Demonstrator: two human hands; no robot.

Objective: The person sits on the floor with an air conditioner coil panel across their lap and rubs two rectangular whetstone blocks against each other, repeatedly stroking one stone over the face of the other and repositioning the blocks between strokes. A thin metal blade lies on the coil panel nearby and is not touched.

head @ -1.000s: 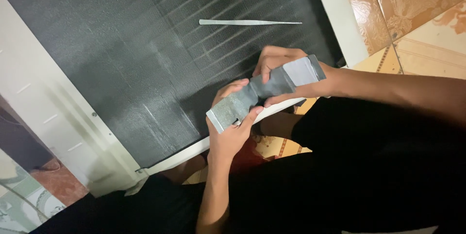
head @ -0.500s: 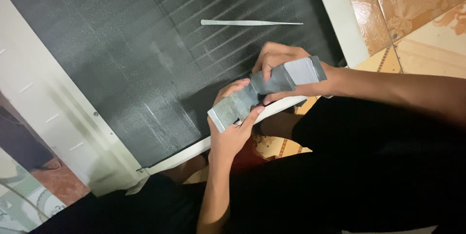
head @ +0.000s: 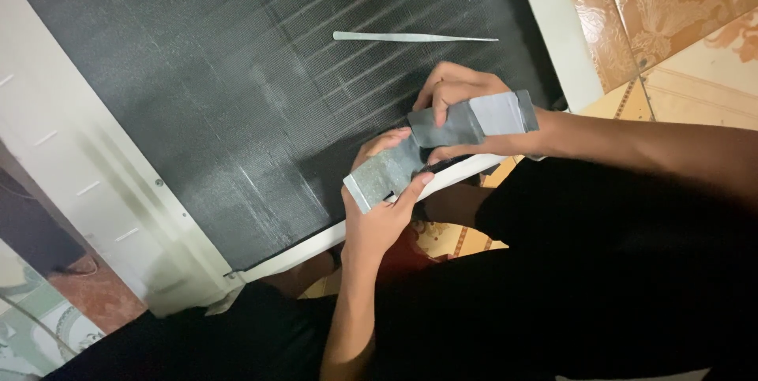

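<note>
Holding a strip of grey tape (head: 430,144) stretched between both hands, the person sits over a large dark finned panel (head: 237,97) that lies flat in a white frame (head: 103,191). The left hand (head: 383,207) pinches the lower end of the strip, thumb on top and fingers curled underneath, so that end stays flat and shows its pale face. The right hand (head: 458,101) clamps the upper end between thumb and fingers, and the middle of the strip is twisted and bunched there, which I take to be why both hands pull it taut. Both grips are closed tight on the tape, with nothing else in either hand. The strip hangs just above the panel's near edge, apart from the fins, over the person's black-clothed lap (head: 600,270). Further up the panel a thin, pale sliver (head: 410,37) lies flat across the fins, well apart from the hands; I cannot tell what it is made of. Patterned orange floor tiles (head: 671,26) show beside the frame at the right
</note>
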